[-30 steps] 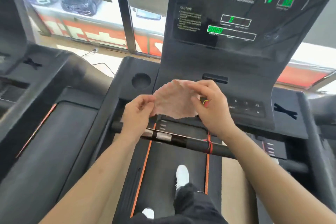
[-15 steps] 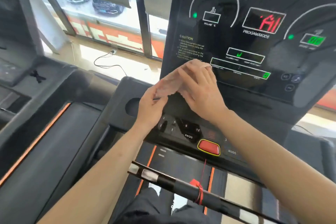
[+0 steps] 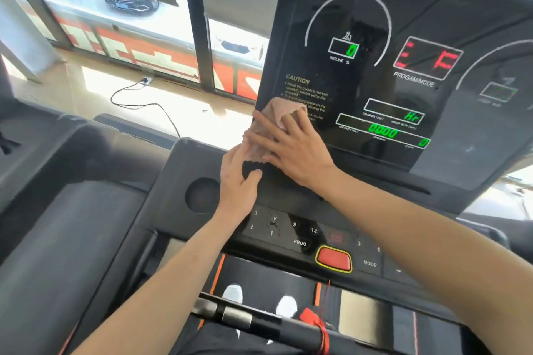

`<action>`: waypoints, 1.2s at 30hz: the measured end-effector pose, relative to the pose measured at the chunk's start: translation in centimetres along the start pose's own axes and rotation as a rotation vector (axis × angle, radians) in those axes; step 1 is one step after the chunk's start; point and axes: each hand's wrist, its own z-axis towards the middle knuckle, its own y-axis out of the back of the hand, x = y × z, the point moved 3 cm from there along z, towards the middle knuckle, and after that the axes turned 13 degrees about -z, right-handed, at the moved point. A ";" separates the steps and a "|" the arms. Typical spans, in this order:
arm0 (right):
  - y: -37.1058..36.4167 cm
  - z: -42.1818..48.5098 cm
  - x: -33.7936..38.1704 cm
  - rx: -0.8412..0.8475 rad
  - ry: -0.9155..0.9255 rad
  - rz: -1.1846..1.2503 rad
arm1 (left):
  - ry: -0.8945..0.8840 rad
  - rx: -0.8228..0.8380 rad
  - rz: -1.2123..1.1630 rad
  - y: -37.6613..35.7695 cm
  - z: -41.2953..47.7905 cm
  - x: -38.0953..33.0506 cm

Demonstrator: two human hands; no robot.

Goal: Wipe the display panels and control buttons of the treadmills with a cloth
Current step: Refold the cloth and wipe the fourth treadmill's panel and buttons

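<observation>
Head view shows the right hand (image 3: 291, 147) lying flat with spread fingers on the thin pale pink cloth (image 3: 281, 111), pressing it to the lower left corner of the glossy black display panel (image 3: 372, 89), probably so the whole palm can push it across. The left hand (image 3: 240, 179) is open too; its fingertips touch the cloth's lower edge, seemingly to keep it from bunching. Below them, the dark control buttons (image 3: 300, 235) and the red stop button (image 3: 334, 259) wait uncovered, probably for later wiping.
</observation>
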 end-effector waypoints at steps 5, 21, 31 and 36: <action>0.5 0.8 -1.9 -0.013 0.036 -0.017 | -0.012 -0.080 -0.100 -0.3 0.6 -1.3; 8.4 4.1 -20.5 -0.224 -0.413 -0.077 | 0.032 -0.101 -0.054 -2.1 1.6 -3.4; 4.0 -1.1 -12.5 -0.116 -0.399 -0.030 | 0.007 -0.094 -0.010 -2.3 1.5 -2.5; -0.5 -6.0 -4.8 0.020 -0.294 0.027 | -0.024 -0.104 0.037 -2.5 1.7 -2.4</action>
